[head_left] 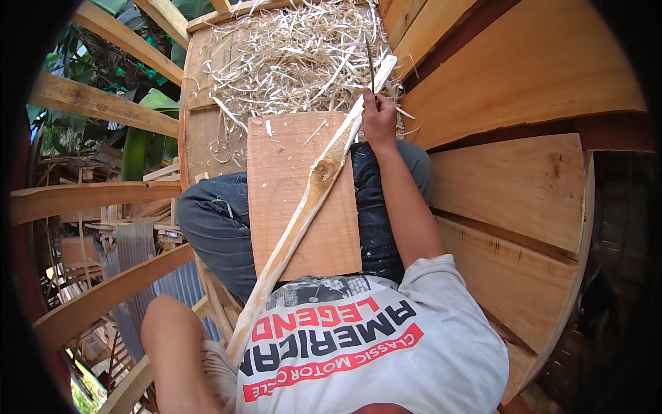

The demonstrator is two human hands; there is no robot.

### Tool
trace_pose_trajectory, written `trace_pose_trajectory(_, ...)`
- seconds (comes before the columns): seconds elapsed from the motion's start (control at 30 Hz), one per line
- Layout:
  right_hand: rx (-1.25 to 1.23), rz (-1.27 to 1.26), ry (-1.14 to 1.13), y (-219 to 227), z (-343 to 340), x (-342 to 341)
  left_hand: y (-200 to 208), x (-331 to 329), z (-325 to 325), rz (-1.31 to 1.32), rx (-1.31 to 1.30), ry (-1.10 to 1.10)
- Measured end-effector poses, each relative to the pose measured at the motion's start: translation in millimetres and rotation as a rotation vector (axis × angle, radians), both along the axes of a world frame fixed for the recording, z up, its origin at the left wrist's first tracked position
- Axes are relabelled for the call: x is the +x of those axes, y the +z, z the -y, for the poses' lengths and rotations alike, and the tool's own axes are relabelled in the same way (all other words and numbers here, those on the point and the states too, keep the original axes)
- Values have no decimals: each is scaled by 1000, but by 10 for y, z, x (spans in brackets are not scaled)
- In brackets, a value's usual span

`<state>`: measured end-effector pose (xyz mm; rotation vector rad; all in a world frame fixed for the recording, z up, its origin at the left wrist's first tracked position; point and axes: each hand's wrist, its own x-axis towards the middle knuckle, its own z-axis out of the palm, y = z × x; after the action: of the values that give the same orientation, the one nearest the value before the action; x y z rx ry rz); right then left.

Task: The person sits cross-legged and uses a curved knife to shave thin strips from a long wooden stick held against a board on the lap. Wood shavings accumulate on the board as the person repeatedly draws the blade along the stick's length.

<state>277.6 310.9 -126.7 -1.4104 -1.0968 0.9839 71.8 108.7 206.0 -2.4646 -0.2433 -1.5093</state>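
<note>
A long pale wooden stick (310,200) lies slantwise across a flat reddish board (283,207) that rests on my lap. Its upper end reaches a pile of wood shavings (296,55); its lower end runs down beside my shirt. My right hand (378,119) is closed on the handle of a thin dark blade (370,62), which points away from me, right next to the stick's upper part. My left arm (172,338) is bent at the lower left, and its hand is hidden.
I sit on a plank platform (200,131) strewn with shavings. Broad wooden planks (517,179) stand close on the right. Curved timber rails (96,193) and green leaves lie to the left, with corrugated metal sheets (138,262) below.
</note>
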Motion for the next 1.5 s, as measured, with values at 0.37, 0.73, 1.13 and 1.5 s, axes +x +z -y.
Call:
trace_pose_trajectory(0.37, 37, -65, 35, 67, 8, 70, -1911, -78, 408, -516, -1467, 832)
trace_pose_trajectory(0.73, -104, 114, 268, 658, 898, 236, -1895, -304, 495, -372, -1896, 737)
trace_pose_trajectory(1.13, -173, 839, 541, 1186, 1260, -102, -1901, -683, 1137, 70, -2055, 689)
trace_pose_trajectory(1.5, -123, 1129, 676, 1155, 1443, -318, -2357, -935, 1712, 163, -2227, 350)
